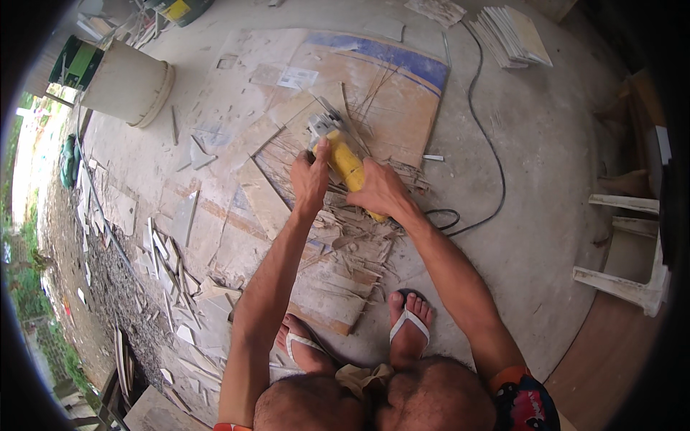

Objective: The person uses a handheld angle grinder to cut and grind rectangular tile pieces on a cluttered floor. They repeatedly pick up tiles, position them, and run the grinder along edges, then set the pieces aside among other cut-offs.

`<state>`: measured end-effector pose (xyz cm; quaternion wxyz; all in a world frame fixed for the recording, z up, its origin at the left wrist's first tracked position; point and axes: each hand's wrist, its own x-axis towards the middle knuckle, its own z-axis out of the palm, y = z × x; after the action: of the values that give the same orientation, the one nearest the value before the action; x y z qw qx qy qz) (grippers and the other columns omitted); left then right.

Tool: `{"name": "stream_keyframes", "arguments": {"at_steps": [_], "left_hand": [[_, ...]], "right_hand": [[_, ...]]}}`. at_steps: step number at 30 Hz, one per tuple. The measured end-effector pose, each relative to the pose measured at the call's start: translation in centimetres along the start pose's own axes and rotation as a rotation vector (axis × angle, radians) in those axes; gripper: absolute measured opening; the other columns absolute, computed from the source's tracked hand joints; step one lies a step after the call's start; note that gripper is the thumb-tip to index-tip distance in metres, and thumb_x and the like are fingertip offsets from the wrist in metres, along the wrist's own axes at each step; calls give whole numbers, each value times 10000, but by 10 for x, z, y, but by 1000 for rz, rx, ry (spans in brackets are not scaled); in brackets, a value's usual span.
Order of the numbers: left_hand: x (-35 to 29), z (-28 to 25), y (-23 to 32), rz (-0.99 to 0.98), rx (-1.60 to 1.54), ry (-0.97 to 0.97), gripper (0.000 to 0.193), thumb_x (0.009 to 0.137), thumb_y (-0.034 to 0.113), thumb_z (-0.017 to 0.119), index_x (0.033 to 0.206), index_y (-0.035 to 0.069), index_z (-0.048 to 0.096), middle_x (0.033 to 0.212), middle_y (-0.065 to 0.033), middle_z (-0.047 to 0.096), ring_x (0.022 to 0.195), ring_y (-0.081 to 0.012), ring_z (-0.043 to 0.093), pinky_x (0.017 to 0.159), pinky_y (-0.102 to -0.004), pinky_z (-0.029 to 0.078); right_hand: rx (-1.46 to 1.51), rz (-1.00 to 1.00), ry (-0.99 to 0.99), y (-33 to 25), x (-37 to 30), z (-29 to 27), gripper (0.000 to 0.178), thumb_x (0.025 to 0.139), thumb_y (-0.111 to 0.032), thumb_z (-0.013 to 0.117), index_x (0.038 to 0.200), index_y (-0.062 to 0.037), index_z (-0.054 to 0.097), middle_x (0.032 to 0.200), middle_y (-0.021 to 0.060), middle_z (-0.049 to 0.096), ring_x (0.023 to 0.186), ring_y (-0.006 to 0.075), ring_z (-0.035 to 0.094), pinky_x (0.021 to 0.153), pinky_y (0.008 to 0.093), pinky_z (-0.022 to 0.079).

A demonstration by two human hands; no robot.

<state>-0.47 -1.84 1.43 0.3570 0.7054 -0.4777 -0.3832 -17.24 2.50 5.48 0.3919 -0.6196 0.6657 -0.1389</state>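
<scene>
Both of my hands are on a yellow angle grinder (346,162) with a grey metal head. My left hand (310,176) grips it near the head, on the left side. Farther back along the yellow body, my right hand (381,189) is wrapped round it from the right. The grinder's disc end lies over a pale tile (291,118) on worn, shredded cardboard (402,115). Blur at the head hides whether the disc touches the tile. A black cord (496,158) trails from the grinder's rear to the right.
Broken tile strips (169,258) litter the floor at left. A whitish bucket (129,80) lies at the far left. Stacked tiles (510,36) stand at the far right, and a white plastic chair (625,269) at the right. My sandalled feet (410,323) are close to the cardboard's near edge.
</scene>
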Motion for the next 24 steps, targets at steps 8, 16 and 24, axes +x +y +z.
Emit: {"name": "stream_keyframes", "arguments": {"at_steps": [8,16,24], "left_hand": [[32,-8,-20,-30,-75,-29,793,923,685,619,832,-100,682,769,-174,656,718,-230,594,674,-414,489],[33,2,-10,-33,3,-40,774,931,656,634,944,-115,706,826,-191,686,763,-239,624,711,-408,503],[-1,16,1,16,262,32,780,917,699,597,945,-76,680,878,-327,684,894,-475,690,804,-527,529]], "right_hand": [[15,20,-107,-19,15,-5,574,650,-284,817,1056,102,691,988,332,723,946,451,732,826,462,599],[23,43,-121,-9,23,-12,560,656,-280,830,1056,91,705,990,324,727,947,432,740,821,441,604],[96,-71,14,16,1,7,501,657,-207,842,1095,-37,668,941,183,734,880,347,722,787,444,563]]}}
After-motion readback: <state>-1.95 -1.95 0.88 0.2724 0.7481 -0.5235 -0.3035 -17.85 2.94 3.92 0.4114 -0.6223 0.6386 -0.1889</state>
